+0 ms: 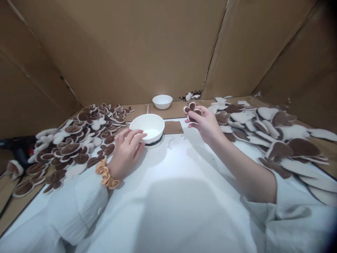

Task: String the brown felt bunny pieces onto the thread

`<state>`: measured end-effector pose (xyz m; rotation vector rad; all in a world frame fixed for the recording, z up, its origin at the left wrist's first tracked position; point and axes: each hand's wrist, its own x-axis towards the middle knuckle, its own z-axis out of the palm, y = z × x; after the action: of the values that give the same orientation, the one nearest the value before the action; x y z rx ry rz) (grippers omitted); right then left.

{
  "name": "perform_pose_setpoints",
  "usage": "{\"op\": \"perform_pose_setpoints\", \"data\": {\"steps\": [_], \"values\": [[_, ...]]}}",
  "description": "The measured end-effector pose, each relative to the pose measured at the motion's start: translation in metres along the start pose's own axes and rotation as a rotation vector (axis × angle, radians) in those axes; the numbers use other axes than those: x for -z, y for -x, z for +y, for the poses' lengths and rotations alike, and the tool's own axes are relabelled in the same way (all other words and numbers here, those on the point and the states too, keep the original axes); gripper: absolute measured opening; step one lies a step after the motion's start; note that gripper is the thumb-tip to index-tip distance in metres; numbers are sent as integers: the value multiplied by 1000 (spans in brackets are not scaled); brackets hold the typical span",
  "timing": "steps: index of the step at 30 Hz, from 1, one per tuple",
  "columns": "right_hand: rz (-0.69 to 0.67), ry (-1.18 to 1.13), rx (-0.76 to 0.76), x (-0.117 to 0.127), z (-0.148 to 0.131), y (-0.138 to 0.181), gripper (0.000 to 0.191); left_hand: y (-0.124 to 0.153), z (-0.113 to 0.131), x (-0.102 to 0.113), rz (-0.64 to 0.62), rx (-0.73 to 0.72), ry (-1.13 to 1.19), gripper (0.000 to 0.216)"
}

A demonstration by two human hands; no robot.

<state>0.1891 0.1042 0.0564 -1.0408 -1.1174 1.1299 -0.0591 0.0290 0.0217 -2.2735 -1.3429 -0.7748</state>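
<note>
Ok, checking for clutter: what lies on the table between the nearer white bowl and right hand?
Head view: a brown cardboard piece beside the bowl, a thread nearer the wearer, then white tabletop toward the right hand.

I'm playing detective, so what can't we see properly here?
In the head view:
Brown-and-white piece: partly covered by the right hand.
Near bowl: the left hand hides part of its side.
Black object: cut off by the left edge.
Thin dark strand: too small to tell what it is.
</note>
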Motion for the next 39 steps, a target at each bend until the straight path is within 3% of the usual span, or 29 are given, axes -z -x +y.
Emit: {"op": "perform_pose_setpoints", "data": {"steps": [3,7,13,16,20,23,26,32,39], "values": [[-30,-13,-25,-2,-6,4,13,-17,-1,3,-64,42,68,15],[-107,-24,-44,-5,-9,10,12,-45,-15,4,-24,67,82,15],[-269,-62,-73,-15,-7,22,19,-74,-46,-34,-28,129,36,17],[-386,-37,-72,-21,-13,32,22,-74,-45,-44,-6,138,33,19],[-491,-21,-84,-27,-19,44,27,-64,-11,-17,163,173,158,29],[-538,-8,-93,-29,-21,49,29,-54,23,13,57,205,434,24],[-568,-3,-113,-32,-22,54,28,-47,44,28,-26,235,626,26],[-560,-47,-117,-35,-21,57,16,-49,46,29,-66,373,851,15],[-549,-284,-307,-31,-15,55,15,-54,47,35,-147,434,1164,17]]}}
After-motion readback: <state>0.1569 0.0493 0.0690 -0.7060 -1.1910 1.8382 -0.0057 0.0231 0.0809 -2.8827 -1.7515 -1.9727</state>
